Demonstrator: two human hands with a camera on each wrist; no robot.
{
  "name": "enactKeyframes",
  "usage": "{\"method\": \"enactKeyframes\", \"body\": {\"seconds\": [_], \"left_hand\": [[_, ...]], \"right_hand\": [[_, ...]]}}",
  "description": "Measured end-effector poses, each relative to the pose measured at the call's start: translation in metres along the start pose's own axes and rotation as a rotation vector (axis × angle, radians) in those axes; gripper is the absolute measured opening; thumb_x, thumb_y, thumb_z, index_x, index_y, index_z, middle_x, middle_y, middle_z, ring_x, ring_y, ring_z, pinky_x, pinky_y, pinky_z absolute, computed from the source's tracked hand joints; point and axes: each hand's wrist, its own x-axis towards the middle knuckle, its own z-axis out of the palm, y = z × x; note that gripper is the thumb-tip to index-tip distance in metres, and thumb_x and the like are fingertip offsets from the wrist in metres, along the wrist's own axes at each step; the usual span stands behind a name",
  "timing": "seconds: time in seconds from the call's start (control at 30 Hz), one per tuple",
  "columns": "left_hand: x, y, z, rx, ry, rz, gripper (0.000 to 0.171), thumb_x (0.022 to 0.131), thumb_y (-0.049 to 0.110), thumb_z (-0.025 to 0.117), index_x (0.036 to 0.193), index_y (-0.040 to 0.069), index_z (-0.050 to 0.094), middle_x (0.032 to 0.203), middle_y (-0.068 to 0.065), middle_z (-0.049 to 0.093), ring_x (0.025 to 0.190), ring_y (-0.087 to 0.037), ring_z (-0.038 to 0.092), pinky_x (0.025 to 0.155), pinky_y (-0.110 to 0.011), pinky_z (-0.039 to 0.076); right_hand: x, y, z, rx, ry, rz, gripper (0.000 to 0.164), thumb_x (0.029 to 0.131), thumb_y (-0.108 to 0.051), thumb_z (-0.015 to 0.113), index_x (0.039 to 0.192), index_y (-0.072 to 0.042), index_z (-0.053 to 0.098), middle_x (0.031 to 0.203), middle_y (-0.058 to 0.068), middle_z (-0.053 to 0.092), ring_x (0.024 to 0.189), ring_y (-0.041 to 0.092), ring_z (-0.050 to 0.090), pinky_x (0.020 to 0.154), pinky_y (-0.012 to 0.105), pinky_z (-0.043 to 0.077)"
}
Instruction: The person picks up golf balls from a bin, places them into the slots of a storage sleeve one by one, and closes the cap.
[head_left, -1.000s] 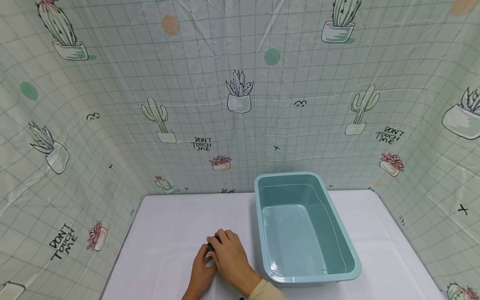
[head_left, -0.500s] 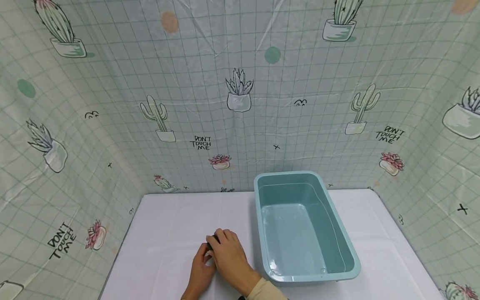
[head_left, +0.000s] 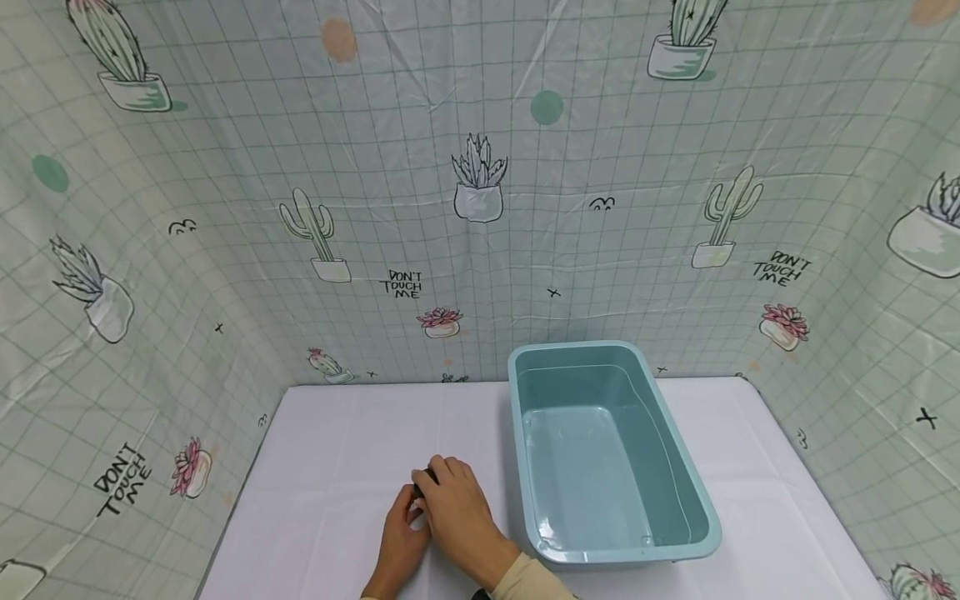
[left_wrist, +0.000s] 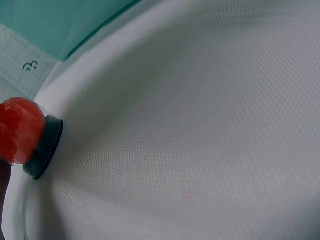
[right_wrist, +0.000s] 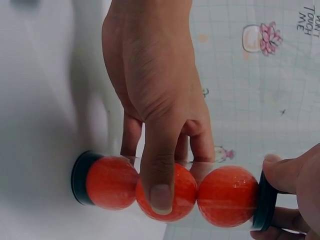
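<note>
A clear tube holding three orange-red balls [right_wrist: 227, 196] has a dark green cap on each end. It stands upright at the table's near middle, its lower cap [right_wrist: 82, 177] towards the white cloth. My left hand [head_left: 401, 546] grips the tube around the middle, its thumb across one ball in the right wrist view. Over the top, my right hand [head_left: 461, 517] pinches the upper cap [right_wrist: 266, 202] between thumb and fingers. In the head view the hands hide most of the tube. Part of a ball [left_wrist: 21, 131] and the bottom cap [left_wrist: 45, 149] show in the left wrist view.
A light blue plastic basin [head_left: 528, 492] stands on the table just right of my hands, with nothing seen inside. White cloth [head_left: 337, 450] covers the table. A cactus-print sheet [head_left: 390, 192] surrounds its back and sides.
Both hands keep their hold on the tube in nearly the same place. The head view has shifted very slightly.
</note>
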Motion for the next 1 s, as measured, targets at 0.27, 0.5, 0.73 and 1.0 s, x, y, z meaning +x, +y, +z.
{"method": "enactKeyframes", "body": {"seconds": [0.27, 0.5, 0.73, 1.0], "left_hand": [[0.0004, 0.0020, -0.0003, -0.011, -0.015, -0.043, 0.034, 0.093, -0.006, 0.073, 0.124, -0.004, 0.060, 0.137, -0.025, 0.062, 0.133, -0.045, 0.056, 0.107, -0.043, 0.055], [0.0020, 0.0003, 0.0008, 0.001, -0.013, -0.057, 0.034, 0.093, -0.005, 0.073, 0.125, -0.003, 0.060, 0.137, -0.025, 0.062, 0.133, -0.046, 0.055, 0.108, -0.047, 0.054], [0.0012, 0.0000, 0.0000, 0.011, -0.009, -0.051, 0.035, 0.093, -0.005, 0.073, 0.125, -0.003, 0.060, 0.137, -0.024, 0.062, 0.133, -0.046, 0.056, 0.107, -0.046, 0.055], [0.0005, 0.0024, -0.0002, 0.033, -0.002, -0.021, 0.033, 0.094, -0.002, 0.073, 0.124, -0.003, 0.061, 0.133, -0.023, 0.064, 0.128, -0.044, 0.059, 0.103, -0.044, 0.057]], "right_hand": [[-0.0002, -0.0011, -0.0022, -0.012, 0.031, -0.019, 0.027, 0.098, -0.023, 0.075, 0.122, -0.011, 0.075, 0.109, 0.003, 0.064, 0.101, 0.020, 0.059, 0.092, 0.035, 0.053], [0.0009, -0.0020, -0.0052, -0.010, 0.019, -0.014, 0.026, 0.098, -0.022, 0.075, 0.121, -0.010, 0.075, 0.107, 0.004, 0.064, 0.100, 0.020, 0.059, 0.093, 0.034, 0.052], [0.0019, -0.0033, -0.0065, -0.007, 0.002, -0.011, 0.025, 0.099, -0.021, 0.074, 0.121, -0.010, 0.075, 0.108, 0.004, 0.063, 0.101, 0.020, 0.058, 0.095, 0.035, 0.053], [0.0019, -0.0023, -0.0062, -0.016, 0.030, -0.027, 0.024, 0.098, -0.020, 0.075, 0.119, -0.010, 0.075, 0.105, 0.004, 0.063, 0.098, 0.019, 0.059, 0.091, 0.035, 0.053]]}}
